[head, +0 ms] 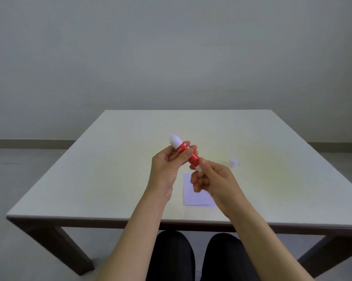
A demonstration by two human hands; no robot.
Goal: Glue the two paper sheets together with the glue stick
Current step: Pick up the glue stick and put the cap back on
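Note:
A red glue stick (183, 148) with white ends is held tilted above the table, its rounded white top pointing up and to the left. My left hand (167, 167) grips its red barrel. My right hand (213, 179) pinches the white lower end between thumb and fingers. Under my right hand a pale paper sheet (193, 196) lies flat on the table; I cannot tell whether it is one sheet or two stacked. A small white cap (233, 162) stands on the table to the right of the hands.
The light square table (110, 169) has its front edge close to me, and my dark-trousered knees (191, 258) show below it. A plain wall and grey floor lie behind.

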